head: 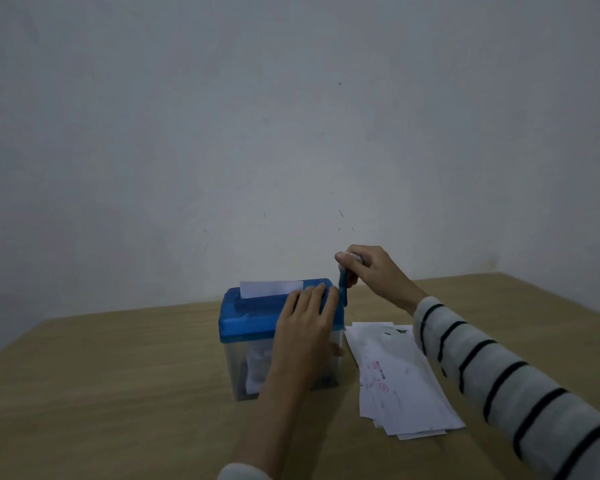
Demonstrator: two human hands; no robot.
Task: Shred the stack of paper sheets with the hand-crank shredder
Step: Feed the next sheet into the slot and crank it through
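crank gripped by right hand | left hand pressing shredder

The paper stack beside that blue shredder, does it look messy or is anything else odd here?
Slightly messy. The paper stack on the table is fanned out, its near corners not lined up. Otherwise nothing stands out: the shredder stands upright with a sheet feeding straight into its slot.
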